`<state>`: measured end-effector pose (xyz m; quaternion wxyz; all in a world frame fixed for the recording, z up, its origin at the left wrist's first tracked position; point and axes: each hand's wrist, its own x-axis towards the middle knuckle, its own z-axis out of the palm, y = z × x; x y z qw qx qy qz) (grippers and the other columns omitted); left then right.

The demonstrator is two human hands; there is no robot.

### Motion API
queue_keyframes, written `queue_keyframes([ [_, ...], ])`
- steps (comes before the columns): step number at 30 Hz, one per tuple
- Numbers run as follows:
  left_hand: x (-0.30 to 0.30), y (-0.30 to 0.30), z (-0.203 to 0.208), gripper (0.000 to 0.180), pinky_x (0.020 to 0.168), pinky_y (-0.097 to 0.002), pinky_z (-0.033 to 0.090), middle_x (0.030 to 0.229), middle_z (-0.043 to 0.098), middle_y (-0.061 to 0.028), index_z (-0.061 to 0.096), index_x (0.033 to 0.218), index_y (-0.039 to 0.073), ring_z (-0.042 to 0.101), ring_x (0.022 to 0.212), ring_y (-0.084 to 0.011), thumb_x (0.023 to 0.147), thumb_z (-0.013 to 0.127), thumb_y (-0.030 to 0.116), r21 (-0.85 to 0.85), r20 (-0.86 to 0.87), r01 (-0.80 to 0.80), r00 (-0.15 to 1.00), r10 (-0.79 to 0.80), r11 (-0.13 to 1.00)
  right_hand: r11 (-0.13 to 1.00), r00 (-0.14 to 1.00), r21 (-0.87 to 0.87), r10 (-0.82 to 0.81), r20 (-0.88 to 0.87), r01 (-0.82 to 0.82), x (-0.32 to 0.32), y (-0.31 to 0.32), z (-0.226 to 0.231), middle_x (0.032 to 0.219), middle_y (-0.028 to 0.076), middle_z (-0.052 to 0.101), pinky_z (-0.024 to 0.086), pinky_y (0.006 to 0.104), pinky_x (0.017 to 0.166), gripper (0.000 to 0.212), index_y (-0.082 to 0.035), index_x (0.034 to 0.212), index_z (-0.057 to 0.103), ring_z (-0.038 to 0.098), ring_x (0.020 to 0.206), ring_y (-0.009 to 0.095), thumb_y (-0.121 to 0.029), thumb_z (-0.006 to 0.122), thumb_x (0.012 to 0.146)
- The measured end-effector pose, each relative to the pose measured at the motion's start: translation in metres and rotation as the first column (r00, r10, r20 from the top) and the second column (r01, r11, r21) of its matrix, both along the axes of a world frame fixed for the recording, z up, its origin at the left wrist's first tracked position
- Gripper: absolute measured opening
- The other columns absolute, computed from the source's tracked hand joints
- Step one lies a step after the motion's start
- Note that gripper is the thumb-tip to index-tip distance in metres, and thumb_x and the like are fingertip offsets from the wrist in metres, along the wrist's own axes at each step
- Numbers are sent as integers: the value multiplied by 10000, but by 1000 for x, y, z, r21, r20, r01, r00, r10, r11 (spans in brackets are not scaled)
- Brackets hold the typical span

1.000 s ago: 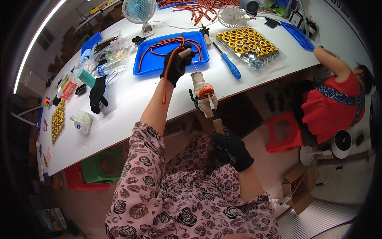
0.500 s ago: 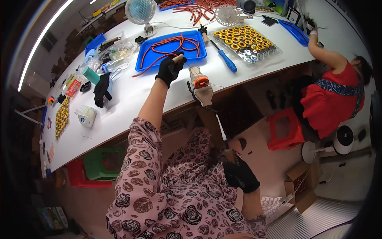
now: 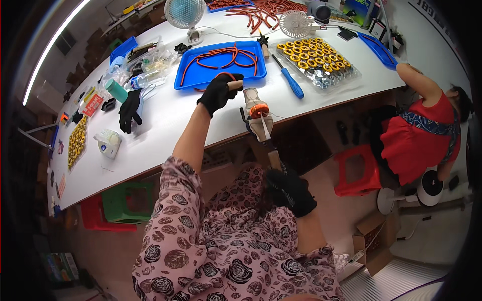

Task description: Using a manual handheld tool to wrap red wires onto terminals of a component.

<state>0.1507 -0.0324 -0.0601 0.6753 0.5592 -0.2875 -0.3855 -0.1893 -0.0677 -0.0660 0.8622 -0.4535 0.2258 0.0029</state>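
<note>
- Head view, far left: a sheet of yellow rings [image 3: 77,143] lies flat on the table [image 3: 155,133].
- Beside it, a red packet [image 3: 92,106] bears white lettering; a tissue pack [image 3: 108,146] has a blue printed mark.
- Next, an unworn black glove [image 3: 129,111].
- A blue tray [image 3: 201,75] holds orange-red cords; the left hand [image 3: 220,94], gloved with bare fingertips, covers part of its near rim, fingers curled tight on a red cord [image 3: 226,74].
- Just right of that hand, an orange coil [image 3: 259,111] sits in a beige clamp [image 3: 251,95] at the table edge.
- Below, the gloved right hand [image 3: 291,191] clenches a wooden-handled tool [image 3: 274,159], its pale tip at the coil.
- Further right: blue-handled screwdriver [image 3: 292,84], ring-filled plastic pack [image 3: 314,56], a seated person [image 3: 416,133] in red.
</note>
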Motion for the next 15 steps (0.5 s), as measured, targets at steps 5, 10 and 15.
queue_keyframes([
  [5,-100,77,34,202,656,-262,476,784,613,-44,656,937,52,598,702,-144,754,688,130,43,724,-207,681,112,978,937,996,351,31,-81,-1,-104,35,-11,636,-43,502,323,194,411,138,-123,1013,537,442,480,52,-214,560,913],
  [10,-162,58,7,379,748,-342,506,1062,611,-55,616,1122,112,615,872,-231,745,647,138,-100,995,-18,16,100,995,929,959,362,34,-281,73,-164,35,-4,631,-18,521,326,203,378,131,-105,1004,554,446,441,72,-205,546,922],
  [15,-152,59,26,451,749,-343,504,1101,625,-63,625,1124,120,621,880,-228,674,644,132,-263,956,-24,-145,256,965,922,939,-321,-286,-192,216,-114,34,25,651,6,553,455,241,505,88,-93,927,596,563,572,132,-166,584,880],
])
